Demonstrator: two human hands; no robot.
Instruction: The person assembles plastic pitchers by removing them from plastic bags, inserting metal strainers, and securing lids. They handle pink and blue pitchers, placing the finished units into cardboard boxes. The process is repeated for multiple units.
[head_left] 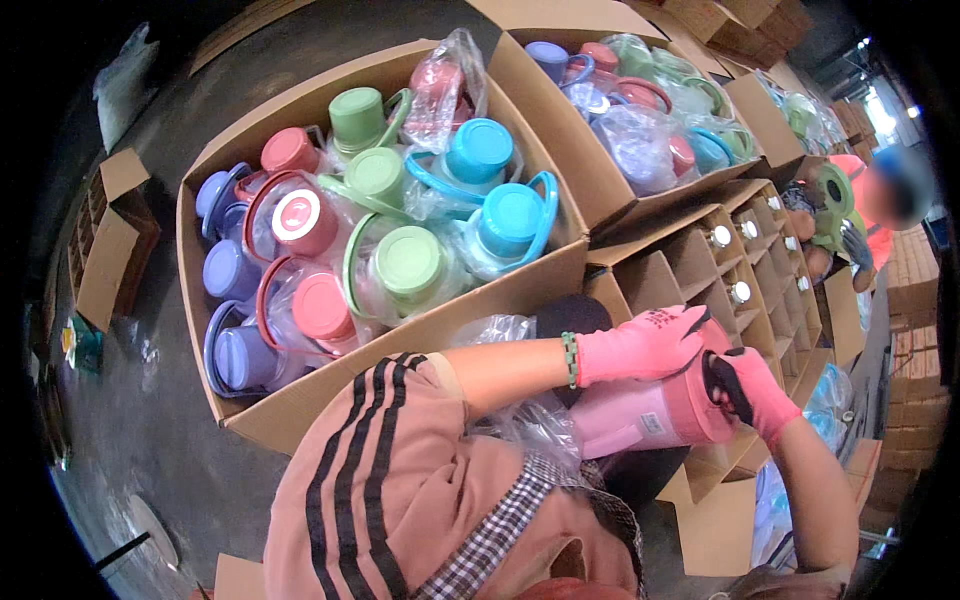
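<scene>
A pink jug (625, 412) with a white label lies on its side across my lap, its darker pink end turned to the right. My left hand (645, 347), in a pink glove with dark fingertips, is closed over the top of that end. Gloved the same way, my right hand (750, 392) grips the end's right side, dark fingers curled onto it. Parts of the end are hidden by both hands. Crumpled clear plastic (535, 420) lies beside the jug, against my checked apron.
A large carton (400, 362) of bagged blue, green, red and purple jugs stands at left, with a similar carton (575, 190) behind. A divided carton (650, 285) holds several silver-topped pieces. At far right, a person in an orange vest (880, 240) handles a green item (830, 205).
</scene>
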